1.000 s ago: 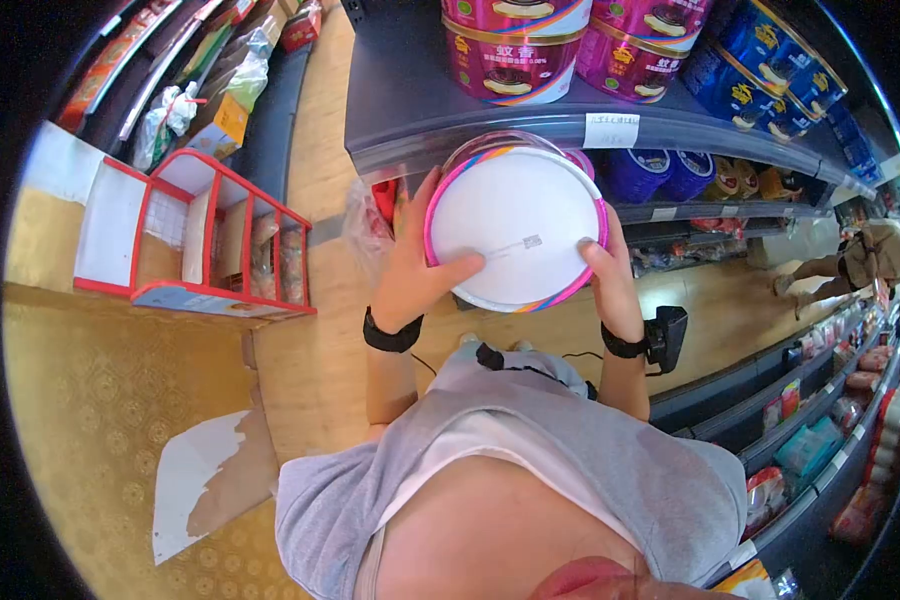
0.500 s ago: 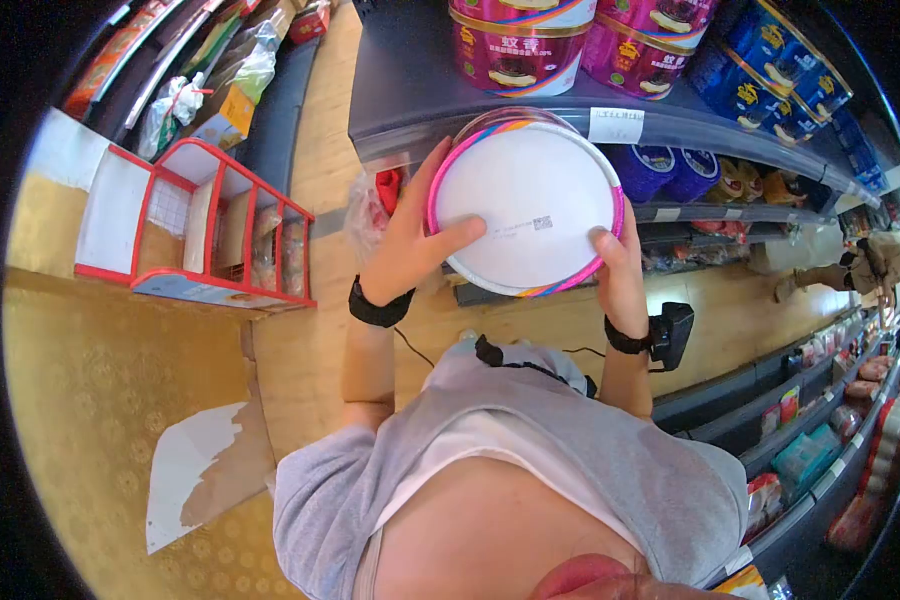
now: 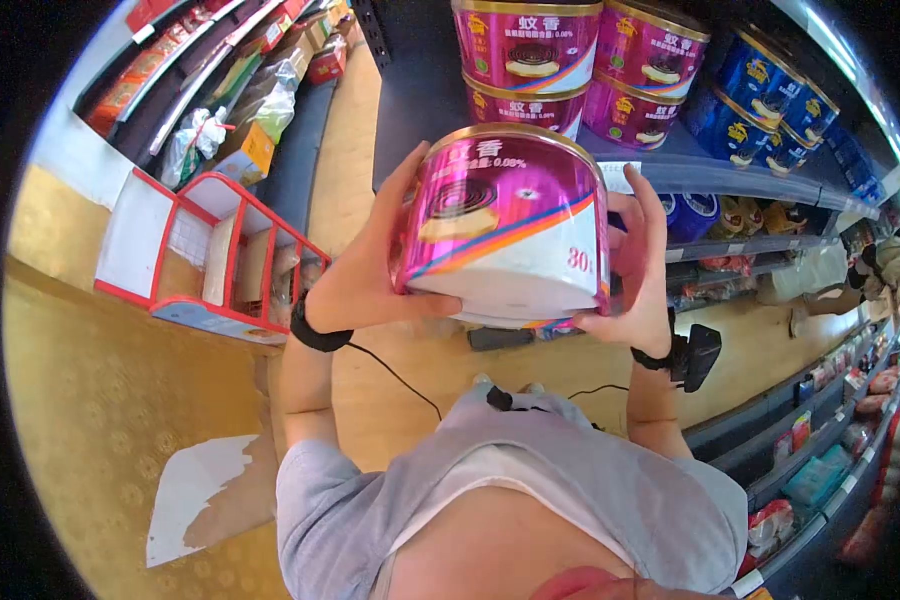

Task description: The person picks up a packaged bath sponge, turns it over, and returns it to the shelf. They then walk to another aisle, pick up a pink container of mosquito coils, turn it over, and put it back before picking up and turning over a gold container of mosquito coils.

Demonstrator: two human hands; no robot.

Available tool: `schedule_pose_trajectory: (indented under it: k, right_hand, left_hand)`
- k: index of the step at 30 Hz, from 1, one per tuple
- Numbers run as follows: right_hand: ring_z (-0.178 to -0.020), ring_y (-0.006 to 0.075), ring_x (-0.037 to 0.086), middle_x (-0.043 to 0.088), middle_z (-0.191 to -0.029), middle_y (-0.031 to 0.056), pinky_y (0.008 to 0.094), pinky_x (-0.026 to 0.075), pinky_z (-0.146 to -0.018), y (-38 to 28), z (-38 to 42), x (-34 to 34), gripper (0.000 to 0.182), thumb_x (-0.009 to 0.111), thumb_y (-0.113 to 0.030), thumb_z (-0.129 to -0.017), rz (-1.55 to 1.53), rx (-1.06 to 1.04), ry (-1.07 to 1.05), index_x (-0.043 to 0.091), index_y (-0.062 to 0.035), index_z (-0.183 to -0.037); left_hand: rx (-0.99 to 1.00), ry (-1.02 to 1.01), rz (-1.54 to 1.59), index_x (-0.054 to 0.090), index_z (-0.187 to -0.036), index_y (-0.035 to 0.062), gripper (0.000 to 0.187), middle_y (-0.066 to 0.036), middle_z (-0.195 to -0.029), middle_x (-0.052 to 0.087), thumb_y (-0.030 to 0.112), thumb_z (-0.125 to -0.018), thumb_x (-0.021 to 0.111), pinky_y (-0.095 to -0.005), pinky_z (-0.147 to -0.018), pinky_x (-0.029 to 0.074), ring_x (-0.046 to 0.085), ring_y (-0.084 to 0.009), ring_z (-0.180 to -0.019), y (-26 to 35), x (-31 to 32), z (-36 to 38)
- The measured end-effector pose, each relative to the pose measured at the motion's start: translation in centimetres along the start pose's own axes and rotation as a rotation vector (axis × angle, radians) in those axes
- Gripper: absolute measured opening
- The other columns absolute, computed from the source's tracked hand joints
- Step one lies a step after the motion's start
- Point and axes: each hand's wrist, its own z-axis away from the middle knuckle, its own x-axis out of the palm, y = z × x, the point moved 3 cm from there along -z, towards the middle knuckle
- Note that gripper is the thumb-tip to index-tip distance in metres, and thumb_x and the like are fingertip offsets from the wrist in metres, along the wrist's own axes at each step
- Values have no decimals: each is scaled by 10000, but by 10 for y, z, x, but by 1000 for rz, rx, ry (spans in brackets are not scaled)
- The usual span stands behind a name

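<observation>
Between both hands I hold a magenta tin of mosquito coils (image 3: pixel 505 225), its printed side facing me and part of its white base showing below. My left hand (image 3: pixel 370 265) grips the tin's left side, thumb along the lower edge. On the right side my right hand (image 3: pixel 638 270) is closed around it, with the thumb under the lower rim and a finger pointing up beside the wall. Just beyond it, similar magenta tins (image 3: pixel 530 50) stand stacked on the dark shelf (image 3: pixel 420 130). Black bands circle both wrists.
Blue tins (image 3: pixel 755 95) stand stacked at the right of the upper shelf, with more goods on lower shelves. At left is a red-edged white display rack (image 3: pixel 185 250). Packaged goods (image 3: pixel 810 465) line shelves at lower right. Another person (image 3: pixel 870 275) is at the far right.
The tin has tilted in my hands, so its printed side now shows instead of its white base. My hands have spread to its sides. The view has shifted slightly.
</observation>
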Motion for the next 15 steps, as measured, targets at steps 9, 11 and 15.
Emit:
schedule_pose_trajectory:
  k: [9,11,15]
  right_hand:
    - [-1206,292,273,216,-1315,190,405,266,-961,-19,-46,10,1103,793,-212,-526,211,-337,-170,29,-77,-1310]
    - [-1234,273,217,158,-1335,172,397,190,-997,-18,-46,14,1068,777,-180,-554,366,-334,-164,30,-82,-1311]
    - [-1135,261,343,164,-1315,141,370,347,-887,-10,-45,19,989,755,-124,-566,356,-280,-91,95,-87,-1302]
  left_hand:
    - [423,457,-663,204,-1267,45,975,-160,-1213,300,225,-511,793,-365,-863,399,383,-297,-1107,22,-19,15]
    - [826,541,-971,265,-1211,67,803,-169,-1174,316,205,-585,748,-452,-835,408,420,-391,-1038,28,-19,12]
    - [902,725,-1138,272,-1173,50,711,-157,-1138,332,202,-634,711,-466,-857,390,417,-397,-1047,20,-39,3]
